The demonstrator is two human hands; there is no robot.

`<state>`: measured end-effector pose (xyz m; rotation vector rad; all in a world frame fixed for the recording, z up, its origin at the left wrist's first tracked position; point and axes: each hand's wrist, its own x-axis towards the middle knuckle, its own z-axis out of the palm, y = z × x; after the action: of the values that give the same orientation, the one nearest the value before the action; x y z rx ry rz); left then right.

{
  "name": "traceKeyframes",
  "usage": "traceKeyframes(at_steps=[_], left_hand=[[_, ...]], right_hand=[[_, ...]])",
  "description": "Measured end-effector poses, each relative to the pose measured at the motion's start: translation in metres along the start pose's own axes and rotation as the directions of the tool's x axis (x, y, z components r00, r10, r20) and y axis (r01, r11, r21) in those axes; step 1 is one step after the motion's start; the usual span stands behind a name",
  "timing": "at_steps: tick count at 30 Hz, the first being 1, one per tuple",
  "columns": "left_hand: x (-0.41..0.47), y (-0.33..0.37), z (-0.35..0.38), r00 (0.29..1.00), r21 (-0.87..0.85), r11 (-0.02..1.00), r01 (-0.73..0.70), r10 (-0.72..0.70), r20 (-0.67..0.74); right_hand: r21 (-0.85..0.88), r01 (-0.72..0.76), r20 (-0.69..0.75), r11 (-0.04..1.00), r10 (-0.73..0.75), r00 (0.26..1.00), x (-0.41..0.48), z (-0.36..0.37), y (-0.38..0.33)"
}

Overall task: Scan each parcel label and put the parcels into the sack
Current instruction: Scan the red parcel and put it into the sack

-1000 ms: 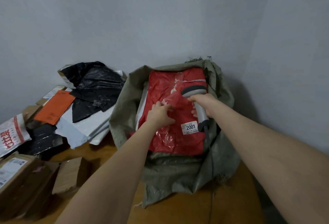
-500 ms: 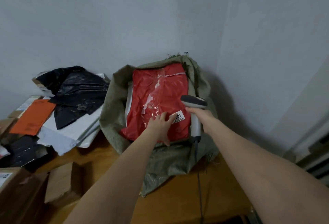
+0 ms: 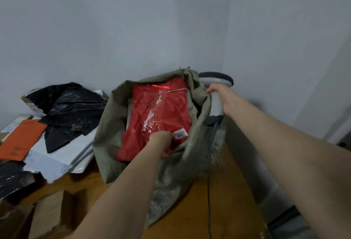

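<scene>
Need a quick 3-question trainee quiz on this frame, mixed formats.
1. True or false: the red parcel lies in the open sack.
2. The right hand grips: A) barcode scanner B) tape gun C) marker pen.
3. Fill in: the parcel's white label reads ____.
Key: 1 true; 2 A; 3 2001.

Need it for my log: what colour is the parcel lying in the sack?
The parcel is red, seen best in the head view.
</scene>
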<state>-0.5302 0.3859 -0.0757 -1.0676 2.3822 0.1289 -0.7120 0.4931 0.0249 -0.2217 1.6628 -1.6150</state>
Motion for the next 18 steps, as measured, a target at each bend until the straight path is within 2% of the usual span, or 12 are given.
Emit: traceKeyframes(at_steps=[1,3,4,7,11,12,13,14,15,16,17,18], left_hand=[[-0.003,0.004,0.003,0.993,0.046,0.997,-0.066,0.061,0.097],[-0.007,0.008,0.004,0.974,-0.050,0.989,-0.141,0.147,0.173],[-0.008,0.010,0.006,0.973,-0.157,0.982,-0.105,0.134,0.187],[-0.007,0.007,0.002,0.976,-0.358,0.929,-0.098,0.160,0.147],[-0.005,0.006,0.004,0.958,-0.375,0.911,-0.174,0.244,0.148],[-0.008,0.002,0.004,0.968,-0.370,0.911,-0.185,0.234,0.092],[-0.010,-0.006,0.002,0.984,-0.370,0.913,-0.174,0.178,-0.023],[-0.010,-0.016,0.000,0.985,-0.367,0.924,-0.106,0.046,-0.168],[-0.011,-0.030,-0.002,0.948,-0.359,0.933,0.016,-0.128,-0.292],[-0.015,-0.045,-0.003,0.875,-0.367,0.917,0.154,-0.300,-0.381],[-0.021,-0.061,-0.002,0.797,-0.385,0.876,0.291,-0.445,-0.408],[-0.027,-0.077,0.002,0.736,-0.408,0.812,0.417,-0.565,-0.373]], right_hand=[[-0.011,0.032,0.009,0.999,-0.032,0.999,-0.005,0.001,-0.011],[-0.106,0.068,-0.016,0.992,-0.070,0.997,-0.009,0.005,-0.017],[-0.156,0.065,-0.022,0.986,-0.070,0.997,-0.011,0.007,-0.015],[-0.278,0.018,0.052,0.961,-0.004,0.999,-0.006,0.017,0.011],[-0.426,0.008,-0.006,0.905,-0.012,1.000,0.001,0.034,0.045],[-0.468,0.013,-0.023,0.884,-0.026,0.999,0.003,0.039,0.049],[-0.525,0.011,-0.022,0.851,-0.026,0.999,0.006,0.044,0.054],[-0.588,-0.014,-0.029,0.809,-0.003,1.000,0.007,0.048,0.057],[-0.637,-0.038,-0.041,0.770,0.016,0.999,0.012,0.050,0.063],[-0.665,-0.062,-0.061,0.744,0.029,0.998,0.012,0.051,0.067],[-0.682,-0.084,-0.075,0.727,0.045,0.996,0.014,0.050,0.071],[-0.678,-0.101,-0.085,0.728,0.060,0.995,0.017,0.048,0.074]])
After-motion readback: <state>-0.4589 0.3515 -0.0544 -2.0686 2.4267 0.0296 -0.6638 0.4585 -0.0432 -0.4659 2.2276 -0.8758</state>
